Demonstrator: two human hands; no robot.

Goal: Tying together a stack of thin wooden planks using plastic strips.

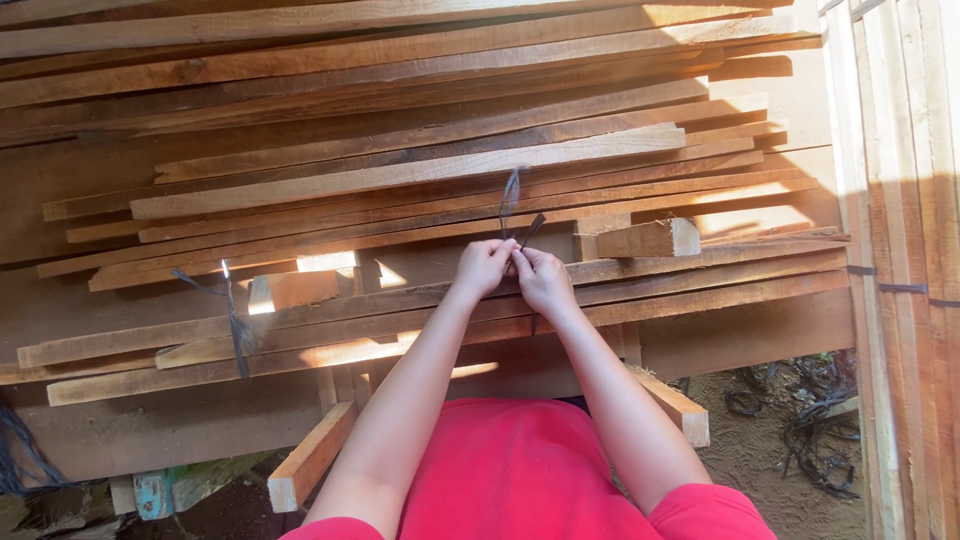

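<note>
My left hand [483,266] and my right hand [543,280] are held close together over a bundle of long thin wooden slats [620,285]. Both pinch a dark plastic strap [512,205] whose two loose ends stick up above my fingers. The strap runs down around the slats under my hands. The hands touch each other at the knot.
A big stack of rough wooden planks [400,120] fills the view behind the bundle. A second dark strap [235,320] ties the slats at the left. Short wooden blocks [650,238] lie on the stack. Loose dark straps [810,420] lie on the sandy ground at the right, beside upright boards [915,250].
</note>
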